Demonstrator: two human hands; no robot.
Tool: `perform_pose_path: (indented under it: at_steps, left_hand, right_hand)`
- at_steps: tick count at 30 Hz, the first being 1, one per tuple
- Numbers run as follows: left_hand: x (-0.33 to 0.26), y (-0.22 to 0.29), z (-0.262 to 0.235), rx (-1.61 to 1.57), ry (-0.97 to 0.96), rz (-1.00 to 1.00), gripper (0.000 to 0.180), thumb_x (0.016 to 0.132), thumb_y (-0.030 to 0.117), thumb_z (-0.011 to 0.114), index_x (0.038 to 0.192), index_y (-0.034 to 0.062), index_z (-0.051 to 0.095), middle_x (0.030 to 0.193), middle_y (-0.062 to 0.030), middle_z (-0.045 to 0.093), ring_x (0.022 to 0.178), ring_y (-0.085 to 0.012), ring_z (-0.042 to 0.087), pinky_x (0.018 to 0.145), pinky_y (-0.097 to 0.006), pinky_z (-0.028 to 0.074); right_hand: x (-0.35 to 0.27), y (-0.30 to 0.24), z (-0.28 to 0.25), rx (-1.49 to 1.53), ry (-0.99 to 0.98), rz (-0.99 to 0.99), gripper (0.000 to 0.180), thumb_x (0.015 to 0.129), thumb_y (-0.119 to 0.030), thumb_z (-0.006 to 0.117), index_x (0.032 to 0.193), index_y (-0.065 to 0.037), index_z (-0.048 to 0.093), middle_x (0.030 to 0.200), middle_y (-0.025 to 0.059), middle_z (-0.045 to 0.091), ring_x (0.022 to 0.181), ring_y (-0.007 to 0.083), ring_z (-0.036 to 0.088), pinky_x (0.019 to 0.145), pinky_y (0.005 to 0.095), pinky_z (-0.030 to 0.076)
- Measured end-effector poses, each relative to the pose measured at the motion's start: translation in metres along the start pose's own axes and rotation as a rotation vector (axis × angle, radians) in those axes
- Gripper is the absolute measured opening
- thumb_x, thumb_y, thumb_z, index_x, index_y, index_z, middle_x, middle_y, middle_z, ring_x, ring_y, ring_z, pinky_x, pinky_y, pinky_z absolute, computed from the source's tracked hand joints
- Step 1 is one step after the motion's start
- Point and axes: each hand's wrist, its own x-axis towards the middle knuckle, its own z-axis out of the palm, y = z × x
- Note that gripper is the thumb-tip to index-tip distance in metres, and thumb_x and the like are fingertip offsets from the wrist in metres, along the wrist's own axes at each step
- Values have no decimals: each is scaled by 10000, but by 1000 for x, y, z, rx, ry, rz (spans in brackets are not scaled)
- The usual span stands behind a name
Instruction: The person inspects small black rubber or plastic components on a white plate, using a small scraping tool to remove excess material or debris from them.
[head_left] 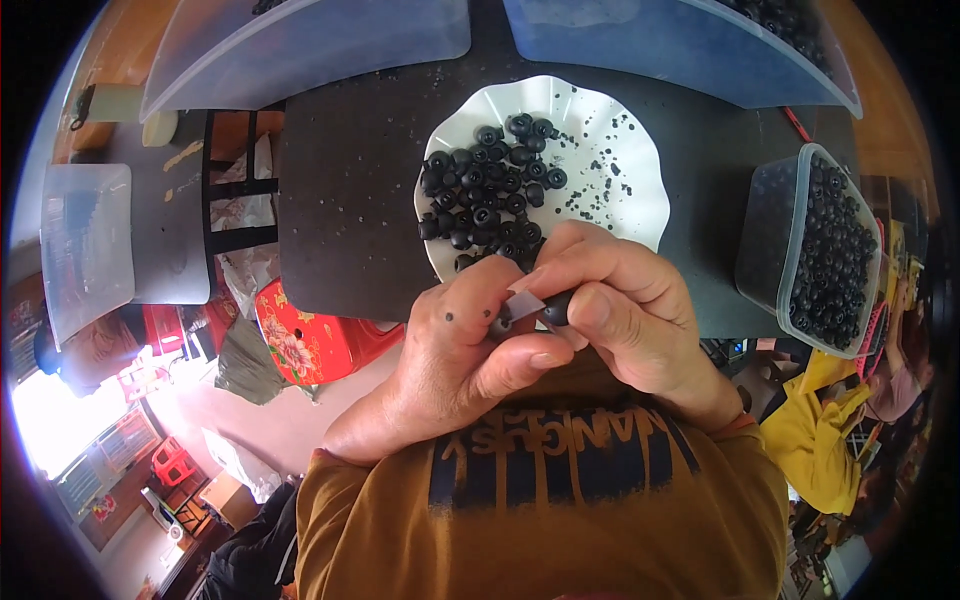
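Both hands, left and right, pinch closed on a small black rubber piece; just beyond them, a scalloped white plate on the dark matte table.

A small black rubber piece, rounded and dark, is pinched between the fingers of the left hand and the right hand, both closed on it just above the person's chest. A thin grey blade-like strip lies against it, slanting between the two thumbs; what it is exactly cannot be told. Most of the piece is hidden by the fingers. Just beyond the hands a pile of like black rubber pieces, each a stubby cap with a hole in its top, lies heaped on the left half of a white scalloped plate, with tiny black crumbs scattered over the right half.
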Motion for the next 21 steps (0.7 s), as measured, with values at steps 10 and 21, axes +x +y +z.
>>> perform_pose_path:
  at_steps: [10,21]
  left_hand:
    - [3,1,3,204,27,37,492,740,489,636,780,18,500,647,-98,528,548,-238,555,476,-304,428]
    - [1,-3,6,316,57,72,506,728,520,612,763,29,498,624,-91,499,519,-260,519,459,-327,416]
  right_hand:
    - [-4,6,3,201,70,8,174,908,-117,502,1041,-6,512,956,22,535,802,29,498,655,142,397]
    - [-4,15,4,115,80,-46,153,912,-107,491,997,12,535,942,34,553,838,50,530,729,168,426]
